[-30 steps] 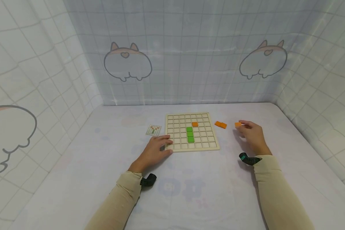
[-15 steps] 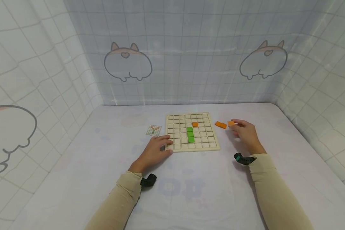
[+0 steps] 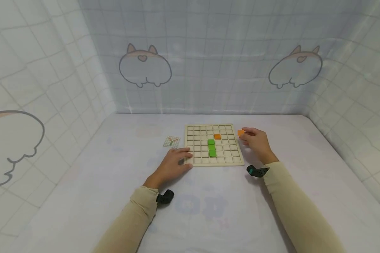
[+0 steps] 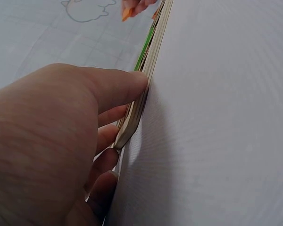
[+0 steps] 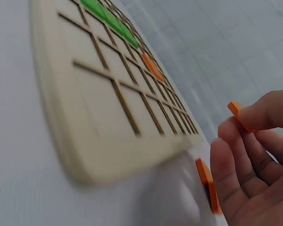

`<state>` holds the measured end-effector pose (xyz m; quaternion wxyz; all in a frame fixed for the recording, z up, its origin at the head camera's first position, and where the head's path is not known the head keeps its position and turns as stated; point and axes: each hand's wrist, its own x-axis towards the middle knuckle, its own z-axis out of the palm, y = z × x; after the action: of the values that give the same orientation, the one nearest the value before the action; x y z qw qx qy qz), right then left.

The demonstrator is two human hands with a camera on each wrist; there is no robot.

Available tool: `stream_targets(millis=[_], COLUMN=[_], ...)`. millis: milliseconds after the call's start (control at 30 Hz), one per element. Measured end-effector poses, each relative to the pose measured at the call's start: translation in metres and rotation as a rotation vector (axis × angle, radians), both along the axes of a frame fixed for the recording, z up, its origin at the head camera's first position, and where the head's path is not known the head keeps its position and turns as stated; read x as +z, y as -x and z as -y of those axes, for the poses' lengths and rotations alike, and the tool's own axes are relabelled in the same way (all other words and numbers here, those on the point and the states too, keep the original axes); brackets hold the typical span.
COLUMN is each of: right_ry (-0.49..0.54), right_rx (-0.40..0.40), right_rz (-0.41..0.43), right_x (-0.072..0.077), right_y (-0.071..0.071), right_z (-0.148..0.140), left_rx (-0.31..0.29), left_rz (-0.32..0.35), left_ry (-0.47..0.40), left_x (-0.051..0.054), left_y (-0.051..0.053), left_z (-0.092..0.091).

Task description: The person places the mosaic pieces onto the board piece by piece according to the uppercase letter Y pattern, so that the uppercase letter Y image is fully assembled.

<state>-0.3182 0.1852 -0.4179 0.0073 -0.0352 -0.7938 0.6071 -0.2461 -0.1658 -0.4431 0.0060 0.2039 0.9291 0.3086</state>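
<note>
Tile (image 3: 240, 133) in narrow pinch of right hand (image 3: 256, 141)

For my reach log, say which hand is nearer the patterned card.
Left: the left hand lies just nearside of the card; the right hand is across the grid board.

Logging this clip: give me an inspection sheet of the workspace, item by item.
Surface: pale cloth with faint prints.
Job's things: grid board with three green tiles in a column and one placed orange tile; loose orange tiles beside its right edge; pattern card just off its left edge.
Clutter: nothing seen.
Hands: left hand touches the board's near-left corner; right hand pinches a further orange tile.
Cables: nothing seen.
Surroundings: grid-patterned walls with animal drawings; black devices at both wrists.
</note>
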Motion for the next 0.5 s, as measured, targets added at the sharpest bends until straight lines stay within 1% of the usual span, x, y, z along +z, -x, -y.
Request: stream_targets(millis=[133,333,500], right_ry=[0.003,0.003,-0.038], right_rx=[0.033,0.046,0.058], right_rz=[-0.024,-0.001,-0.013], right_x=[0.000,0.000,-0.001], right_y=[0.005,0.013,0.020], right_z=[0.013,0.023,0.033], left_rx=[0.001,0.000,0.003], left_rz=[0.008,-0.007,-0.021], left_ry=[-0.010,-0.007,-0.005], left_x=[0.002,0.003,0.003], left_y=[-0.001,-0.003,-0.003], left_z=[0.001,-0.001,-0.001])
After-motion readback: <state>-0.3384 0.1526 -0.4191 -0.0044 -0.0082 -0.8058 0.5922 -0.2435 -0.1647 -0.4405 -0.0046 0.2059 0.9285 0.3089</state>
